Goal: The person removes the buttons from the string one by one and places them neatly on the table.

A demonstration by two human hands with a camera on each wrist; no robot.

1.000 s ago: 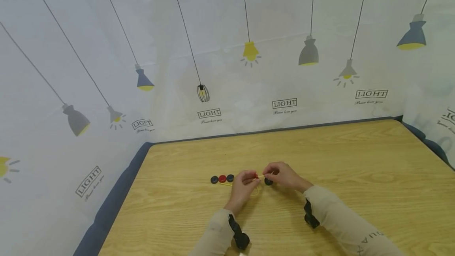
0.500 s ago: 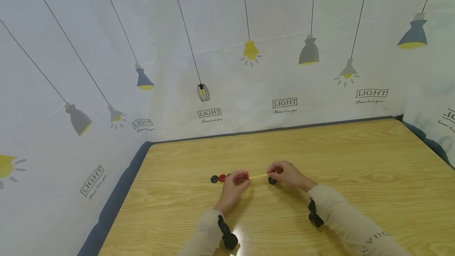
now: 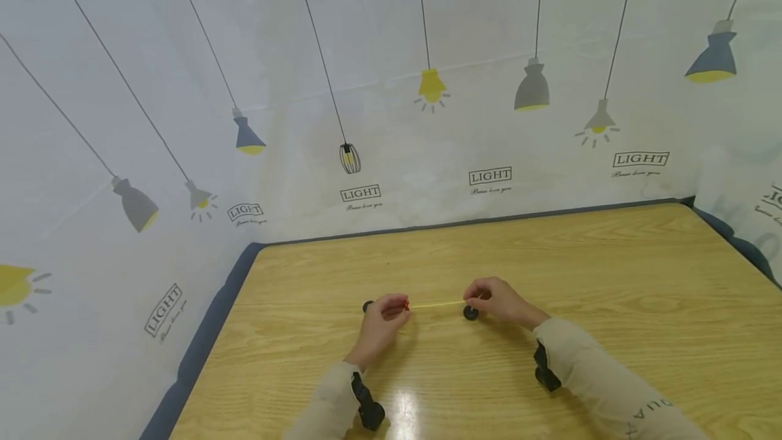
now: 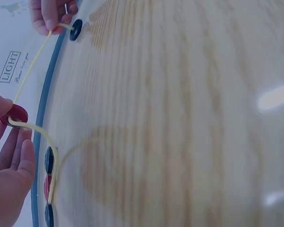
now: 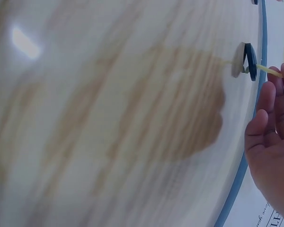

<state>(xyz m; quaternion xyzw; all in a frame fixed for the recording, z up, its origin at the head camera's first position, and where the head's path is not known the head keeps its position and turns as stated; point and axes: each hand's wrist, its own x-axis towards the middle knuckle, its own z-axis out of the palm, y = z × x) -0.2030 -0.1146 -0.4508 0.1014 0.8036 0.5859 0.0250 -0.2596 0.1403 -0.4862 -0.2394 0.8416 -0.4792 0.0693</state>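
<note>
My left hand [image 3: 380, 326] pinches a red button-like disc [image 4: 20, 114] between thumb and fingers, over the table. A yellow string [image 3: 436, 304] passes through this disc and runs straight across to my right hand [image 3: 496, 301]. There the right thumb and fingers pinch the string near a black button-like disc [image 5: 250, 61], which hangs on it just above the table. From the red disc the string's other part curves down in the left wrist view, toward a row of discs: a black disc [image 4: 48, 161], a red one [image 4: 46, 187] and another black one [image 4: 49, 215].
The wood-grain table [image 3: 550, 257] reaches to a dark blue edge along a white wall cloth [image 3: 391, 121] printed with lamps. Black wrist cameras [image 3: 369, 413] sit on both sleeves. In the head view my left hand hides most of the disc row.
My left hand has moved left with the red disc, while the right hand has shifted slightly right. The stretch of yellow string between them has grown longer.
</note>
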